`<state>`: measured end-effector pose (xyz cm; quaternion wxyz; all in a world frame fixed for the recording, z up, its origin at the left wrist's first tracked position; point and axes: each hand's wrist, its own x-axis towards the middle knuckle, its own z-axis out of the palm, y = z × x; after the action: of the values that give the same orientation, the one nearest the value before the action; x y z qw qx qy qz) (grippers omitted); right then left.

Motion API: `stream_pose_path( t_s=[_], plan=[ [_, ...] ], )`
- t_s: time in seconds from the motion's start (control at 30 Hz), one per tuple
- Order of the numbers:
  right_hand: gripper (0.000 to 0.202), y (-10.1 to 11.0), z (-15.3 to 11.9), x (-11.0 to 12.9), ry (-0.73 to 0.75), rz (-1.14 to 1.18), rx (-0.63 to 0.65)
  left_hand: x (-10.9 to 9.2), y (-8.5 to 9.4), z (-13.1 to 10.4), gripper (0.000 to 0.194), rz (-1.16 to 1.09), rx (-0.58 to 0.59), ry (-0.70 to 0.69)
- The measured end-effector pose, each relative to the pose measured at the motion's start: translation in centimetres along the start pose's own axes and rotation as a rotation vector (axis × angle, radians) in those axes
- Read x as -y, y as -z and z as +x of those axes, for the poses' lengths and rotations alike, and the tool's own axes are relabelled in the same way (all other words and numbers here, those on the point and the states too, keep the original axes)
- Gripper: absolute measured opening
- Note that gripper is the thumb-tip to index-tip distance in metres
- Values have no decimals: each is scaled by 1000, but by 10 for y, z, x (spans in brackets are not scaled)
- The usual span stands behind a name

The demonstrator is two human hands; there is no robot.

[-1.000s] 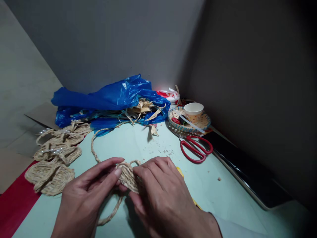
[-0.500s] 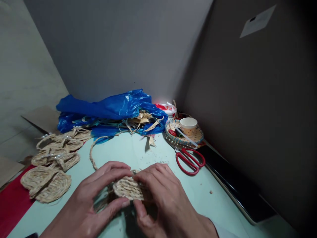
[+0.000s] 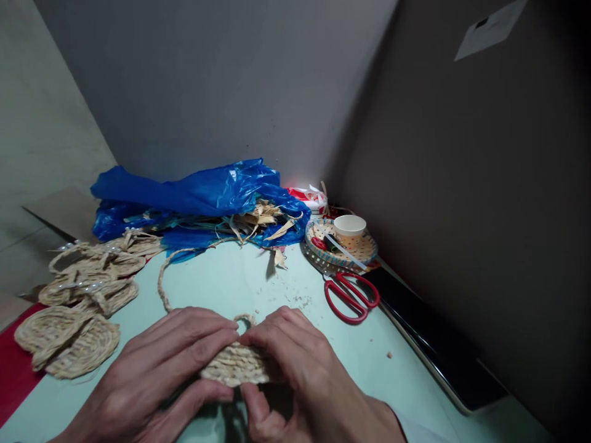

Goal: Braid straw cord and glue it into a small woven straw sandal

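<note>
Between my two hands is a small woven straw sole, its rows of coiled braid facing me. My left hand grips its left end, fingers along the top edge and thumb at the lower edge. At the right end, my right hand pinches it with fingers above and thumb below. A length of straw braid loops on the table beyond my left hand, with a small curl showing above the sole. The right end of the sole is hidden by my right hand.
Straw slippers, some trimmed with beads, lie at the left. Behind is a blue plastic bag with dry straw. Red-handled scissors, a woven tray holding a paper cup, and a black phone-like slab are at right.
My left hand has closed in more flatly over the sole, which is now tilted and slightly lower. My right hand keeps its pinch. The view has shifted a little.
</note>
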<state>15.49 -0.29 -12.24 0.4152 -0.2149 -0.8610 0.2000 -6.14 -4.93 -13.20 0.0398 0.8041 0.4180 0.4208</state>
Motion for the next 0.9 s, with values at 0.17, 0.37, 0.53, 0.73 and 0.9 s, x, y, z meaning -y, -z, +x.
stream_pose_path(
  t_s=[0.17, 0.37, 0.53, 0.73, 0.9],
  plan=[
    [22, -1, 0, -1, 43, -30, -26, -8, -6, 3, 43, -40, -139, 127],
    [24, 2, -1, -5, 16, -73, -44, -11, -2, 11, 39, -226, -104, 545],
    [24, 4, 2, -8, 118, -173, -109, -7, 4, 12, 25, -476, -133, 858],
    [22, -1, 3, -12, 160, -257, -128, -18, -5, 17, 31, -744, -96, 952],
    [22, -5, 3, -11, 182, -278, -139, -25, -12, 19, 34, -656, -164, 984]
  ],
)
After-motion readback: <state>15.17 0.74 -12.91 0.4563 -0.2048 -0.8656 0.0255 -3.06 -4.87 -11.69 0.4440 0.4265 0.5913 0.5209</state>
